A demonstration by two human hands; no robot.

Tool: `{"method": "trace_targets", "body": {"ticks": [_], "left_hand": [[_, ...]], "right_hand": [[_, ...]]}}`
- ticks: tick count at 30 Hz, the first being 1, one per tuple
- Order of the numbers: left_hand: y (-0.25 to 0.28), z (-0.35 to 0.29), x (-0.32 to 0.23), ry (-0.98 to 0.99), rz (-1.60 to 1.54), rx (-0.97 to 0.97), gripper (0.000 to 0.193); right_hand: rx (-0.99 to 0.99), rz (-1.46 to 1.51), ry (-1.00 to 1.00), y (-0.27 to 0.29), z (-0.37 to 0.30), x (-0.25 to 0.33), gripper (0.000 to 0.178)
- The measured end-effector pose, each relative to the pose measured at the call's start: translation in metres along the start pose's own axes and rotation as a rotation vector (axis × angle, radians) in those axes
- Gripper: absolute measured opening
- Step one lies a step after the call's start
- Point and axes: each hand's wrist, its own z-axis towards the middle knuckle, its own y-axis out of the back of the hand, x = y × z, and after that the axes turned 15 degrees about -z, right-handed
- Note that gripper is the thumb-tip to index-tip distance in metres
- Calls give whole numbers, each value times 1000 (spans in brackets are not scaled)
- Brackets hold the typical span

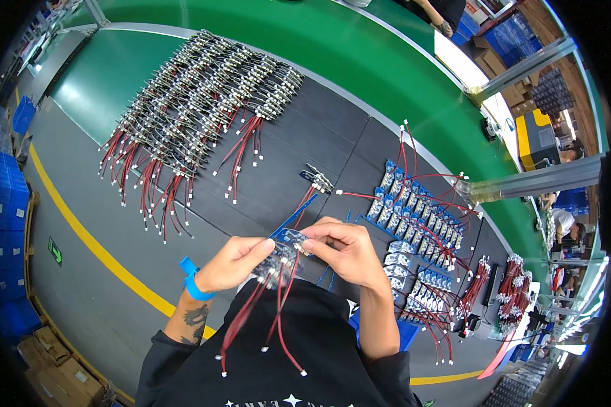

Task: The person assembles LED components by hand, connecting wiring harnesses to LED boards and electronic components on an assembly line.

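Observation:
Close to my body, both hands hold small blue circuit boards [279, 260] with red wires and white connectors hanging down. My left hand [236, 263], a blue band on its wrist, is closed with the thumb on top of the boards. Thumb and fingers of my right hand [343, 249] pinch the right edge of the upper board. A thin blue strip [296, 214] slants up and away from the boards; whether it is joined to them I cannot tell. Just beyond lies a small pile of wired boards [316, 178] on the dark mat.
Rows of wired boards [204, 102] cover the far left of the black mat [326, 115]. To the right lie blue board panels [414, 217] with tangled red wires, then wire bundles [512, 288]. A metal post [533, 178] rises at the right. Another person's arm [436, 17] shows across the green bench.

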Motion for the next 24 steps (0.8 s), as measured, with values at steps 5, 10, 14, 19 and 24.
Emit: {"method": "trace_targets", "body": {"ticks": [5,10,14,19,24], "left_hand": [[18,-15,8,210,-688,52,40],[40,-36,-13,49,-700,-138,44],[40,-38,-20,-12,-490,-302,43],[49,-46,-30,-125,-308,-444,39],[58,-68,-45,-281,-549,-505,34]], "right_hand": [[38,-104,15,2,12,0,15],[-345,-423,118,10,31,-15,14],[-474,-685,218,5,47,-32,12],[-520,-835,294,0,47,-41,10],[-494,-854,297,0,45,-40,12]]}}
